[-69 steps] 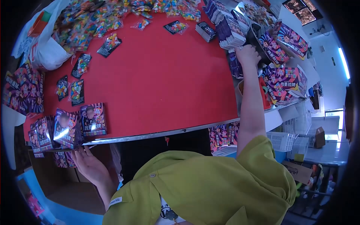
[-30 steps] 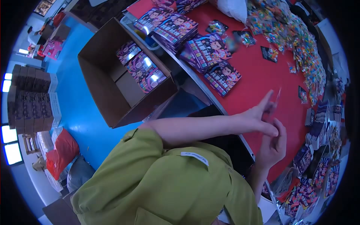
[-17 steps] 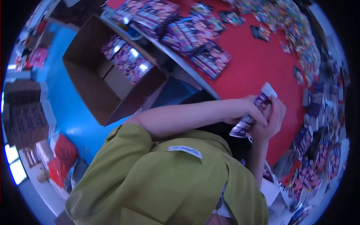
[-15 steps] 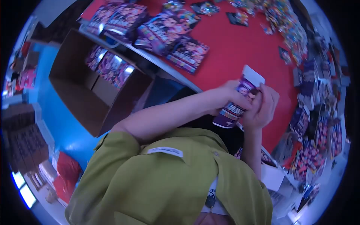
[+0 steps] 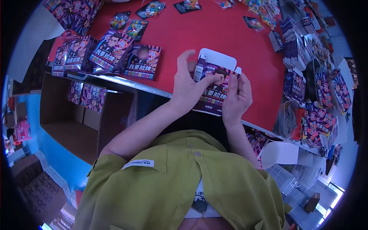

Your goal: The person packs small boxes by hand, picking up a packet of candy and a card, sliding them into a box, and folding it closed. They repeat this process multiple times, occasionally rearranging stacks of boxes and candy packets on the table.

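A purple printed box [image 5: 212, 92] with its white top flap raised is held between my two hands, above the near edge of the red table [image 5: 230, 34]. My left hand [image 5: 188, 84] grips its left side, thumb across the printed front and index finger raised beside the flap. My right hand [image 5: 237, 97] holds the right side, thumb on the front near the upper corner. The inside of the box cannot be seen. To the left, a similar box [image 5: 142, 62] lies on the table beside a stack of boxes [image 5: 111, 50].
Candy packets [image 5: 136, 28] lie behind the boxes. More candy bags [image 5: 264, 11] are heaped at the back right. Flattened cartons [image 5: 293, 46] are stacked along the right. An open cardboard box [image 5: 69, 136] holding printed boxes stands left below the table edge.
The view has turned. The box is now upright with its front facing the camera, and my left hand has shifted to its left side with the index finger raised.
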{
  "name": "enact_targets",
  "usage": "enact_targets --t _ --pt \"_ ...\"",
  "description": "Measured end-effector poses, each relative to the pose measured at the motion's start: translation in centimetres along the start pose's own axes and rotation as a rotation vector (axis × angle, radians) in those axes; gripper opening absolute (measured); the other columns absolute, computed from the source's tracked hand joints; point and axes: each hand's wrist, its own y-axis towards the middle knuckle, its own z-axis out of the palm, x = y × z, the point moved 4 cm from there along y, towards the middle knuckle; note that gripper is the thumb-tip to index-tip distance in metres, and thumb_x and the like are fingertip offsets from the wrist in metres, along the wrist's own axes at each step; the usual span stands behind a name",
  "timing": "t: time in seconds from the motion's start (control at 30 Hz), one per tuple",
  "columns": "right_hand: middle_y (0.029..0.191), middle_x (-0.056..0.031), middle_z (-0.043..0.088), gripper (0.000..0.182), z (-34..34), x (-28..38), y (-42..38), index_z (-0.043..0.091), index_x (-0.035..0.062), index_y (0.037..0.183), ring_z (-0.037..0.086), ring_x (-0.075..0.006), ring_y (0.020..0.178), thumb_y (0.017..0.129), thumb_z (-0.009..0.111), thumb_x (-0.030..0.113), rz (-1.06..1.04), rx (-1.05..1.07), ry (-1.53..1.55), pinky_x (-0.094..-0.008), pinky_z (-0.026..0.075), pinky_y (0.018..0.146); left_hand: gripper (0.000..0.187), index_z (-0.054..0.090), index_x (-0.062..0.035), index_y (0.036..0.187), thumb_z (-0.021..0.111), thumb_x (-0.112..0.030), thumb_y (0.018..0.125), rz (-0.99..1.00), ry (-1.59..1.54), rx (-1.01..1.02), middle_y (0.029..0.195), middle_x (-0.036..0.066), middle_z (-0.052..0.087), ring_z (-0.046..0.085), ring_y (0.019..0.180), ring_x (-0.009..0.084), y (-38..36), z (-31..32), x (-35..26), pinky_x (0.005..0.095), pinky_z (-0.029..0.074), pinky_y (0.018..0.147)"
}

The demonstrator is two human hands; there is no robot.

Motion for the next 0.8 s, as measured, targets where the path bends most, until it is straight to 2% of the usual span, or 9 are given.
enact_targets --t 0.07,0.1,0.17,0.37,0.47,0.53,0.57,0.63,0.8 --pt "0.096 -0.0106 0.063 0.021 -0.1 0.1 -0.2 0.048 -0.0053 0.113 0.058 -0.0070 0.086 0.097 0.046 0.008 -0.053 -0.028 0.021 -0.0196 0.046 0.073 0.043 0.041 -0.0029 0.115 0.068 -0.008 0.082 0.431 0.123 -0.016 0.094 0.009 0.060 0.060 0.092 0.0136 0.3 0.0 -0.7 0.0274 0.049 0.078" --pt "0.101 -0.0118 0.061 0.022 -0.1 -0.1 -0.3 0.046 -0.0047 0.116 0.057 -0.0076 0.089 0.097 0.045 0.008 -0.086 -0.018 0.088 -0.0209 0.046 0.076 0.043 0.041 -0.0029 0.115 0.068 -0.008 0.082 0.430 0.123 -0.011 0.094 0.009 0.060 0.060 0.092 0.0136 0.7 0.0 -0.7 0.0274 0.049 0.078" --pt "0.105 -0.0130 0.059 0.024 -0.4 -0.2 -0.5 0.043 -0.0042 0.119 0.056 -0.0082 0.093 0.098 0.043 0.008 -0.115 -0.013 0.152 -0.0222 0.045 0.079 0.031 0.044 -0.0043 0.108 0.065 -0.011 0.085 0.116 -0.268 0.149 0.098 0.009 0.056 0.056 0.093 0.0116 1.5 0.4 0.3 0.0273 0.047 0.080" --pt "0.109 -0.0084 0.056 0.022 -2.8 -1.3 0.3 0.051 -0.0005 0.112 0.053 -0.0102 0.097 0.099 0.040 0.014 -0.043 0.251 -0.017 -0.0238 0.043 0.086 0.017 0.049 -0.0028 0.092 0.063 -0.012 0.086 -0.059 -0.172 0.312 0.095 0.007 0.056 0.055 0.086 0.0109 1.8 0.0 2.5 0.0244 0.045 0.075" --pt "0.111 -0.0065 0.056 0.023 -2.8 -1.8 0.8 0.056 0.0001 0.109 0.054 -0.0144 0.098 0.098 0.041 0.014 0.160 0.433 0.029 -0.0274 0.041 0.092 0.012 0.051 -0.0020 0.092 0.060 -0.002 0.083 -0.106 -0.284 0.204 0.090 0.007 0.060 0.058 0.088 0.0128 2.0 0.3 2.9 0.0247 0.048 0.076" --pt "0.113 -0.0077 0.057 0.021 -2.8 -0.3 0.8 0.057 0.0036 0.112 0.055 -0.0215 0.106 0.092 0.051 0.009 -0.256 0.436 -0.393 -0.0310 0.043 0.092 0.014 0.052 -0.0014 0.093 0.058 0.003 0.082 -0.170 -0.369 0.188 0.092 0.009 0.061 0.060 0.088 0.0141 2.3 0.2 2.3 0.0248 0.049 0.076" --pt "0.113 -0.0077 0.057 0.021 -3.0 0.2 0.7 0.057 0.0036 0.112 0.055 -0.0215 0.106 0.092 0.051 0.009 -0.257 0.438 -0.391 -0.0310 0.043 0.092 0.017 0.053 -0.0008 0.095 0.056 0.008 0.081 -0.231 -0.452 0.170 0.093 0.010 0.063 0.062 0.089 0.0155 2.5 0.1 2.2 0.0249 0.051 0.076" --pt "0.117 -0.0089 0.058 0.027 -3.6 2.2 -0.4 0.058 0.0051 0.111 0.052 -0.0256 0.115 0.083 0.059 0.006 -0.595 0.438 -0.833 -0.0357 0.042 0.096 0.024 0.054 0.0008 0.099 0.052 0.014 0.080 -0.210 -0.464 0.151 0.096 0.013 0.064 0.063 0.090 0.0178 2.6 -0.1 2.1 0.0255 0.053 0.077" --pt "0.114 -0.0114 0.060 0.040 -3.2 1.4 -2.7 0.057 0.0064 0.112 0.055 -0.0273 0.112 0.074 0.067 0.006 -0.785 0.600 -0.857 -0.0410 0.043 0.097 0.026 0.055 0.0016 0.110 0.053 0.006 0.084 -0.212 -0.179 0.162 0.102 0.016 0.064 0.063 0.095 0.0179 1.8 0.7 2.0 0.0276 0.052 0.080"
